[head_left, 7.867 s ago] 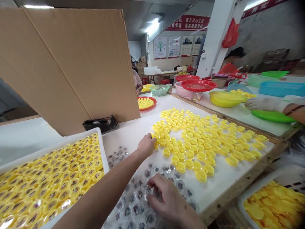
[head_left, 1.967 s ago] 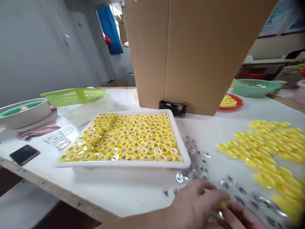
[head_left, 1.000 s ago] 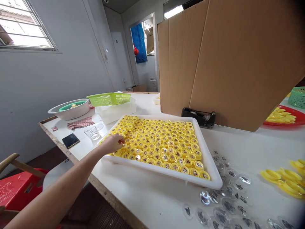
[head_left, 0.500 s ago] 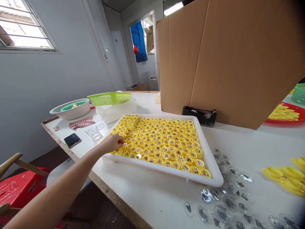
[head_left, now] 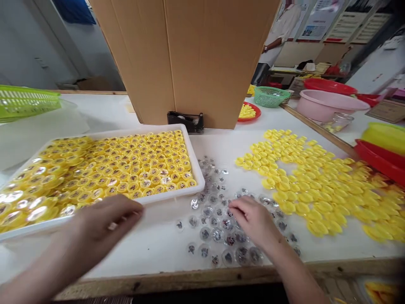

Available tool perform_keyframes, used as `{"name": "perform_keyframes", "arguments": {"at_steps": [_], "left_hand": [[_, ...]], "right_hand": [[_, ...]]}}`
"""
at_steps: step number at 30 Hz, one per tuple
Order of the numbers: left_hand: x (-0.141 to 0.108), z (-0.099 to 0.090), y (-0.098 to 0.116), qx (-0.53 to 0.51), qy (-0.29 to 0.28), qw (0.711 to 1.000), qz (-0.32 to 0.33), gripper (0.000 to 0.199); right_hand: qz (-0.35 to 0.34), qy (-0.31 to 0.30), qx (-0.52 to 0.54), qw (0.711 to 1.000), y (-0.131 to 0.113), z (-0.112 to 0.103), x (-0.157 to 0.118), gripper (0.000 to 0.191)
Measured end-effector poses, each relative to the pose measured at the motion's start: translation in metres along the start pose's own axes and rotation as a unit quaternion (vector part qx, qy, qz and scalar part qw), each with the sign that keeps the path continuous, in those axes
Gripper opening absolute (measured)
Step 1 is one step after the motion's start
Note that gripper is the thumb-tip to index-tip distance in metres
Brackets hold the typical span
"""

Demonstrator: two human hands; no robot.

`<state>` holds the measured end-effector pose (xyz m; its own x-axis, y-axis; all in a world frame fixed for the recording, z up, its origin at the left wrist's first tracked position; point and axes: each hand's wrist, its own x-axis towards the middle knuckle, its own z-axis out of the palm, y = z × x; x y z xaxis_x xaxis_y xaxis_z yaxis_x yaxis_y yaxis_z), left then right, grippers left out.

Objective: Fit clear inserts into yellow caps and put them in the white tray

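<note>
The clear plastic domes point(head_left: 215, 228) are the easy things to lose here, because they look light and lie loose on the white counter point(head_left: 158, 253). A quick brush from the right hand point(head_left: 249, 219) could push them apart or send some rolling toward the front edge. That hand is low and narrow, with its fingers down among the domes, but I cannot tell if it holds one. The left hand point(head_left: 101, 223) is near the front edge of the white tray point(head_left: 193, 177), with its fingers loosely curled. Something small and pale shows by it, but I cannot tell what it is or if the hand holds it. A bump from this hand could shake the tray and knock its neat rows out of line. The tray is packed with yellow caps point(head_left: 126, 169), and many have a clear top with a dark picture. More yellow caps point(head_left: 303, 194) lie in a loose heap on the counter, just right of the domes, so the two could get mixed. A red plate point(head_left: 249, 119) behind them holds more yellow pieces.
</note>
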<state>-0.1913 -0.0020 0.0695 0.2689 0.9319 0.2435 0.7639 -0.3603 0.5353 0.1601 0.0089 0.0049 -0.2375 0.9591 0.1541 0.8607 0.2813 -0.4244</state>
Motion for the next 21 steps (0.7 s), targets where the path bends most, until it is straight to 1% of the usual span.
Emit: {"name": "perform_keyframes", "arguments": {"at_steps": [1, 2, 3, 4, 6, 8, 10, 13, 15, 17, 19, 21], "left_hand": [[0.003, 0.02, 0.02, -0.01, -0.049, 0.998, 0.045, 0.011], [0.006, 0.039, 0.036, -0.02, -0.078, 0.994, 0.08, 0.015], [0.009, 0.057, 0.047, -0.023, -0.103, 0.989, 0.105, 0.017], [0.011, 0.072, 0.053, -0.027, -0.117, 0.986, 0.118, 0.018], [0.016, 0.095, 0.058, -0.033, -0.136, 0.982, 0.126, 0.018], [0.022, 0.108, 0.059, -0.043, -0.153, 0.979, 0.125, 0.017], [0.03, 0.115, 0.062, -0.054, -0.163, 0.977, 0.13, 0.017], [0.052, 0.124, 0.075, -0.058, -0.16, 0.974, 0.147, 0.017], [0.074, 0.132, 0.09, -0.055, -0.15, 0.974, 0.159, 0.018], [0.101, 0.144, 0.109, -0.052, -0.138, 0.977, 0.154, 0.017], [0.13, 0.162, 0.128, -0.047, -0.137, 0.979, 0.141, 0.017], [0.157, 0.187, 0.147, -0.04, -0.145, 0.979, 0.135, 0.022]], "right_hand": [[-0.003, -0.025, -0.03, 0.999, -0.006, 0.003, 0.004, 0.015], [0.0, -0.039, -0.051, 0.998, -0.012, 0.006, 0.008, 0.014], [0.004, -0.044, -0.061, 0.997, -0.016, 0.01, 0.011, 0.011], [0.008, -0.045, -0.065, 0.997, -0.018, 0.013, 0.012, 0.009], [0.013, -0.05, -0.067, 0.996, -0.019, 0.017, 0.014, 0.008], [0.021, -0.052, -0.056, 0.997, -0.016, 0.019, 0.015, 0.008], [0.031, -0.049, -0.035, 0.998, -0.011, 0.018, 0.013, 0.009], [0.043, -0.03, 0.012, 0.999, -0.003, 0.014, 0.008, 0.012], [0.048, -0.005, 0.051, 0.998, 0.002, 0.01, 0.002, 0.012], [0.054, 0.029, 0.094, 0.994, 0.006, 0.007, -0.007, 0.013], [0.067, 0.072, 0.137, 0.986, 0.012, 0.004, -0.018, 0.012], [0.092, 0.119, 0.179, 0.972, 0.019, 0.003, -0.031, 0.012]]}}
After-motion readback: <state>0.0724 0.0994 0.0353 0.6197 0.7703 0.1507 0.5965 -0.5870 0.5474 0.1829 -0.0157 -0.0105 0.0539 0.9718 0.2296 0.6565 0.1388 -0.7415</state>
